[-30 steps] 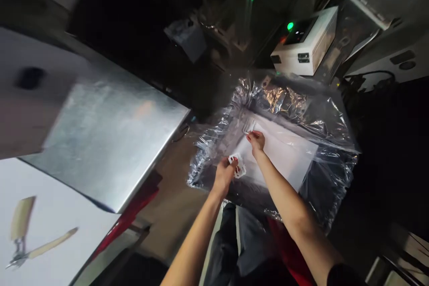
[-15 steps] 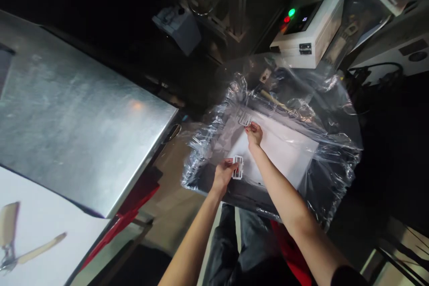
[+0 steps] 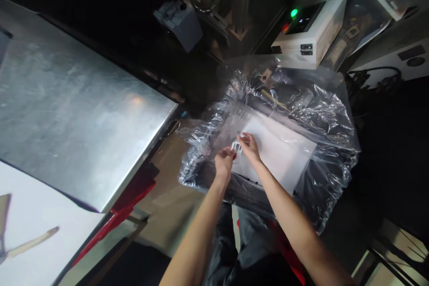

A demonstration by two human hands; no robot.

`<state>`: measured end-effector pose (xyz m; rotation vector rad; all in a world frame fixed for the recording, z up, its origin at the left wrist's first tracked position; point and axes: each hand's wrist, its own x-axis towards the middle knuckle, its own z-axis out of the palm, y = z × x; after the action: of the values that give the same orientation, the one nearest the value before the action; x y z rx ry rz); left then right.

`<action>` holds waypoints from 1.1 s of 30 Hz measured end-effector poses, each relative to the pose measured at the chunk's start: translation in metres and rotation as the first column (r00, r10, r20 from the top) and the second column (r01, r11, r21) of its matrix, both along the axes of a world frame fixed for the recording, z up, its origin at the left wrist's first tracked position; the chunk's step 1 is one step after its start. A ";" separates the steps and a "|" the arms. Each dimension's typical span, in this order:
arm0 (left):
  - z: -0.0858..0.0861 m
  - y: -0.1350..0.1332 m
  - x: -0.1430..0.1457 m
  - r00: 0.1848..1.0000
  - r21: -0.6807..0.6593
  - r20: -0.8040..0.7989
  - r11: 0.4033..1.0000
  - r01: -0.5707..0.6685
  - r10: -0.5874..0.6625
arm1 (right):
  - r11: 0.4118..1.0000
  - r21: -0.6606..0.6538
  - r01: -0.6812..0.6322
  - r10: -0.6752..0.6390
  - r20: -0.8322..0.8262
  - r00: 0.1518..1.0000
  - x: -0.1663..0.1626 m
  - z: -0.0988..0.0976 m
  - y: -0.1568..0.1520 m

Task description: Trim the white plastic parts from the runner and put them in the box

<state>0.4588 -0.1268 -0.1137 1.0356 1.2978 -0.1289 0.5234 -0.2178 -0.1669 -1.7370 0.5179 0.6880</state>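
A small white plastic frame with slots is pinched between the fingers of my left hand. My right hand is at the frame's upper right edge, its thumb and fingers closed there. Beneath both hands, a white sheet lies in a box lined with clear plastic film. Faint pale slotted pieces rest near the sheet's far left corner, blurred against it.
To the left is a metal-topped table, with a white surface bearing a wooden-handled tool. Behind the box stands a white control box with a lit green lamp. A grey box is at the back.
My right hand has drawn back from the slotted pieces at the far left corner to the frame in my left hand. My left hand has moved slightly up, bringing the frame along.
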 end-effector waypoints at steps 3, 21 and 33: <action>-0.001 0.002 0.009 1.000 0.089 0.000 0.996 -0.001 0.001 | 0.987 0.124 -0.107 0.118 -0.087 0.989 -0.018 0.010 -0.013; 0.177 0.019 -0.166 0.977 0.197 -0.195 0.979 -0.047 0.087 | 0.922 -0.384 -0.044 0.116 0.166 0.979 0.014 -0.028 0.021; 0.125 -0.067 -0.367 0.853 0.153 -0.329 0.914 -0.376 0.406 | 0.901 -0.429 -0.060 0.170 0.224 0.960 0.017 -0.032 0.030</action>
<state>0.0922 -0.1942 0.0111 0.8160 1.8367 0.0545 0.5407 -0.1879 -0.1988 -2.2412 0.4007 0.4400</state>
